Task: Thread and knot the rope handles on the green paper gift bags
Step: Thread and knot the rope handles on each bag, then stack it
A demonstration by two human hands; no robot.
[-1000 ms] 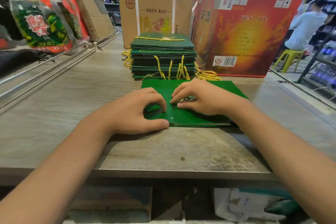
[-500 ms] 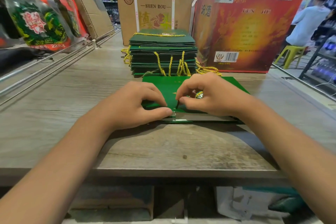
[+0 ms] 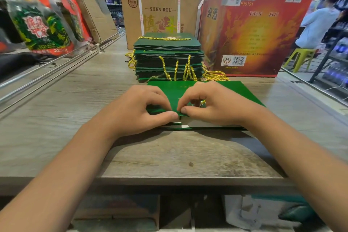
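A flat green paper gift bag (image 3: 235, 90) lies on the wooden table in front of me. My left hand (image 3: 139, 107) pinches the bag's near edge between thumb and curled fingers. My right hand (image 3: 212, 103) grips the same edge just to the right, thumb tip nearly touching the left thumb. A bit of yellow rope (image 3: 203, 102) shows under my right fingers. Behind stands a stack of green bags (image 3: 169, 56) with yellow rope handles hanging out.
A brown carton (image 3: 160, 15) and a large red carton (image 3: 254, 24) stand behind the stack. Loose yellow ropes (image 3: 214, 75) lie right of the stack. Snack packets (image 3: 39, 26) hang at the left. A person sits on a green stool (image 3: 301, 56) far right.
Both hands have drawn closer together on the bag's near edge, and the top layer of that edge is lifted a little more. The bag and stack have stayed in place.
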